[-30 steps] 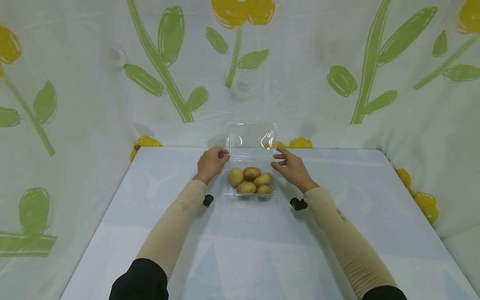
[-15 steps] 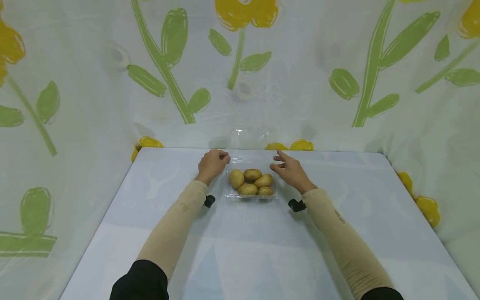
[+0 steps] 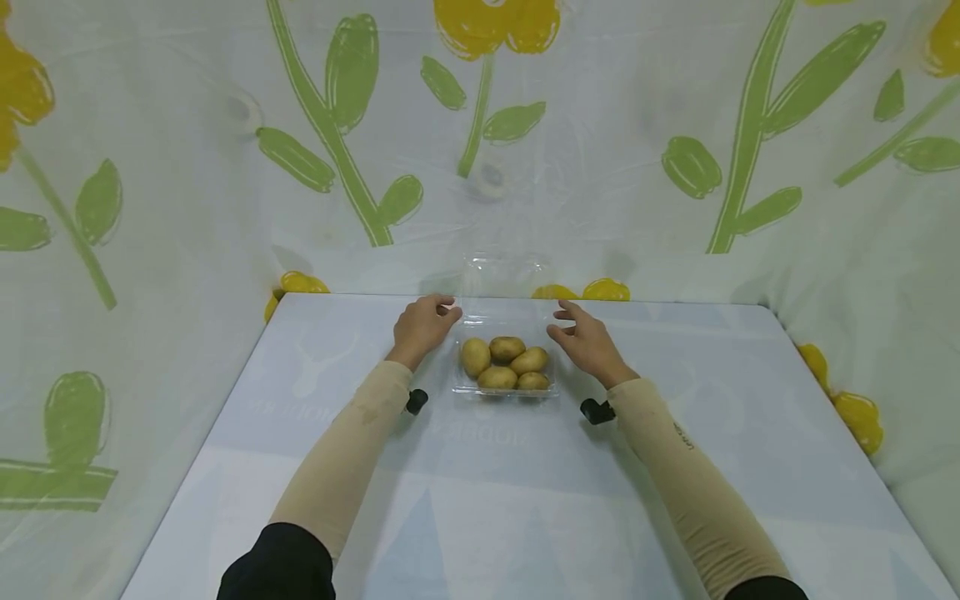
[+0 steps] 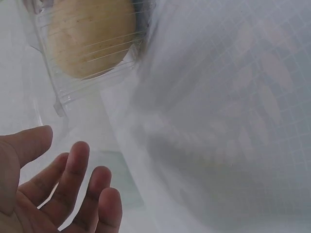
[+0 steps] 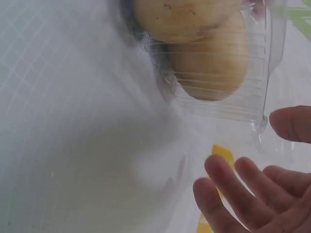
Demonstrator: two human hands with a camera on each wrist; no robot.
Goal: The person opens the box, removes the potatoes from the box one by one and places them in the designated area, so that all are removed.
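A clear plastic clamshell box (image 3: 468, 391) stands on the table near its far edge, its lid (image 3: 506, 271) raised and leaning back. Several potatoes (image 3: 497, 377) lie inside. By the box's back left corner is my left hand (image 3: 422, 325), fingers loosely bent and holding nothing; in the left wrist view its thumb (image 4: 36, 143) is just below the hinge corner. My right hand (image 3: 591, 343) is at the back right corner with its fingers spread. A gap shows between that hand's thumb (image 5: 291, 124) and fingers in the right wrist view, and they grip nothing.
The pale patterned table (image 3: 480, 500) reaches back to a white curtain (image 3: 585, 167) printed with yellow flowers and green leaves. Black wrist camera mounts (image 3: 597, 411) stick out inward from both sleeves.
The box lid has dropped backward from its more upright position. My right hand has shifted slightly right, away from the box, and my left hand has hardly moved.
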